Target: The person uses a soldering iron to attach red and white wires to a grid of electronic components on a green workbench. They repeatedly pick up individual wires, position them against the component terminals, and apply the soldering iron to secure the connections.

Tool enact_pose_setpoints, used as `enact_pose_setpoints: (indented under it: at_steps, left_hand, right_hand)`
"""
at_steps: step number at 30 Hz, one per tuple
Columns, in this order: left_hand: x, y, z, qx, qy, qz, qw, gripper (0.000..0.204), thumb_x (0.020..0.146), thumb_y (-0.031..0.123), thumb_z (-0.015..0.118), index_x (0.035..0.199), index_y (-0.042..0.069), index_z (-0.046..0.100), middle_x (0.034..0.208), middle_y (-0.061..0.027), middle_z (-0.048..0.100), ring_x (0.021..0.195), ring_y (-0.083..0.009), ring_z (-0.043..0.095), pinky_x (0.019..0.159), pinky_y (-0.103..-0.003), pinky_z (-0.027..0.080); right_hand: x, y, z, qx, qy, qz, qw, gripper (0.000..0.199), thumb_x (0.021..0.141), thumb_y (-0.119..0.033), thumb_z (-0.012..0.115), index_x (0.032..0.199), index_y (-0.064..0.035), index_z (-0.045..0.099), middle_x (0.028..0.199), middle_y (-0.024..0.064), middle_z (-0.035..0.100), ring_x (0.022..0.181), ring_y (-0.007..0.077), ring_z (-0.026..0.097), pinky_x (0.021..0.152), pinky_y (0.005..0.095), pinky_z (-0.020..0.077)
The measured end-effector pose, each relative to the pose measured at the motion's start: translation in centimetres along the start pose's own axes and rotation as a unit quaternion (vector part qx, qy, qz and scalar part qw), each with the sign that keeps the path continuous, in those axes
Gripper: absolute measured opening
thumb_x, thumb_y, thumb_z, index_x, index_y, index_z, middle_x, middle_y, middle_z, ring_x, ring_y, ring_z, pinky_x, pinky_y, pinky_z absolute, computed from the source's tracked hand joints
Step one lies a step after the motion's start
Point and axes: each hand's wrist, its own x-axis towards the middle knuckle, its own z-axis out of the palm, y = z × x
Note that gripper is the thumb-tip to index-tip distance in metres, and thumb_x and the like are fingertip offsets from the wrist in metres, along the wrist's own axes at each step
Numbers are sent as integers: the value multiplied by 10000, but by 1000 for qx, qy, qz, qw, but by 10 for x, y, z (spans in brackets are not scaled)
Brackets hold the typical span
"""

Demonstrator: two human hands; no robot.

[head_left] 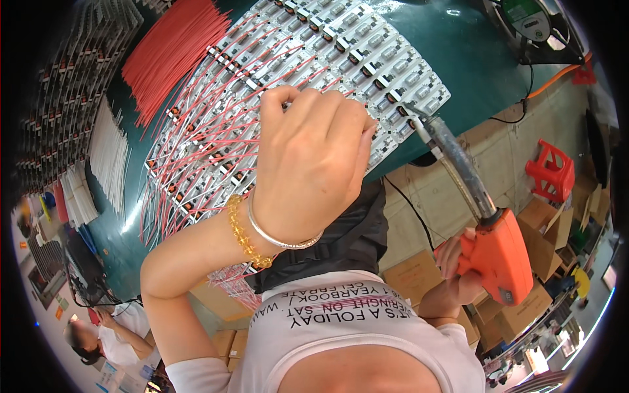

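My left hand (311, 154) is over the middle of a panel of small silver-white circuit boards (409, 62), its fingers curled together. Whatever its fingertips hold is hidden beneath the hand. In my right hand (455, 262) is an orange soldering gun (503, 259) with a long metal barrel. The gun's tip reaches the right side of the panel, right of my left hand. Thin red and white wires (203, 137) lie across the left part of the boards, many running out past their edge.
Bundles of red wires (171, 56) and white wires (109, 157) lie on the green table (468, 46). Stacked board panels (62, 111) stand at the left. A red stool (550, 171) and cardboard boxes (514, 321) are at the right. Another person (124, 334) sits lower left.
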Motion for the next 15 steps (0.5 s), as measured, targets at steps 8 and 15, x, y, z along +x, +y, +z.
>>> enact_pose_setpoints:
  at_steps: [8, 15]
  left_hand:
    - [0, -5, 5, 53, 11, 38, 998, 137, 709, 11, 723, 746, 74, 607, 668, -23, 543, 636, -209, 528, 748, -363, 364]
    - [-2, -8, 3, 76, 2, 49, 996, 144, 698, 11, 731, 739, 72, 607, 681, -23, 561, 659, -210, 549, 748, -364, 374]
  right_hand:
    - [-10, -3, 2, -67, 59, 84, 993, 690, 782, -694, 602, 868, -15, 511, 608, -18, 482, 504, 80, 477, 477, 238, 376]
    - [-24, 19, -25, -95, -2, 56, 994, 766, 791, -675, 609, 1067, 33, 509, 736, 1, 503, 612, 95, 487, 562, 254, 398]
